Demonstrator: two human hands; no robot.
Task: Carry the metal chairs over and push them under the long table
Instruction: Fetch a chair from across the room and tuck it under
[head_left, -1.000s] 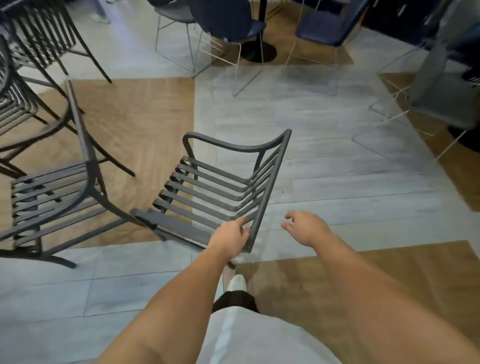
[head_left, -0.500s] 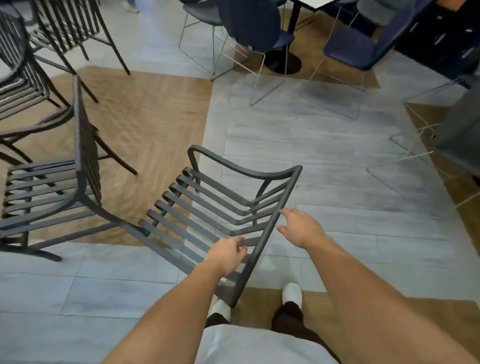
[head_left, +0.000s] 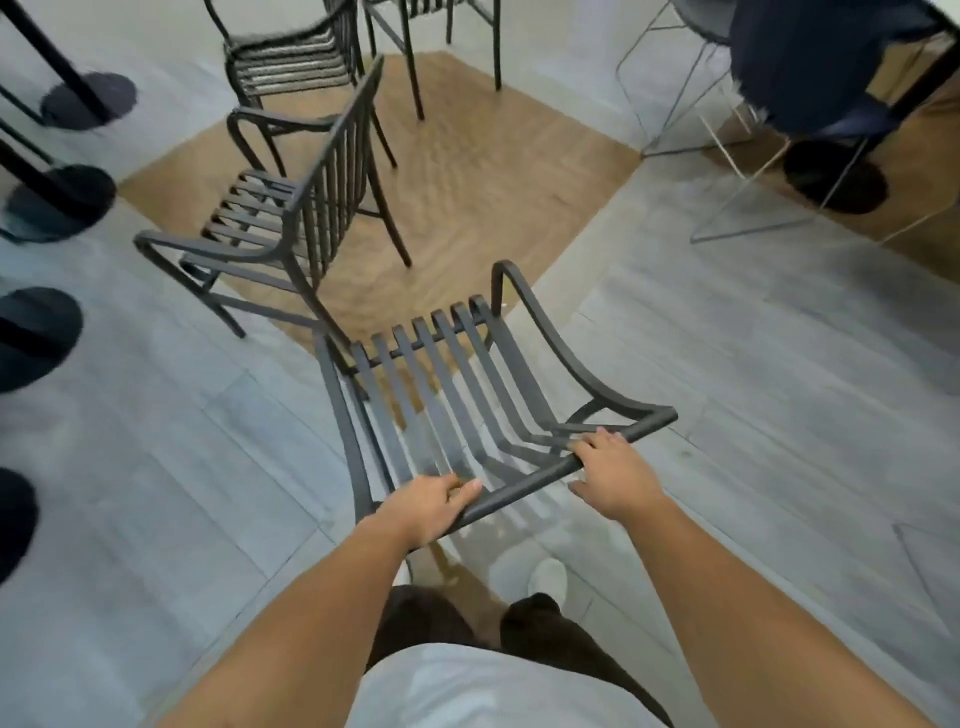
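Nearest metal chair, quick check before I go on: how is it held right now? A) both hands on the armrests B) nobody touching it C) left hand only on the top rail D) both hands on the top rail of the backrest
D: the left hand and the right hand both lie on the top rail of the nearest metal chair, fingers curled over the bar, left nearer the corner.
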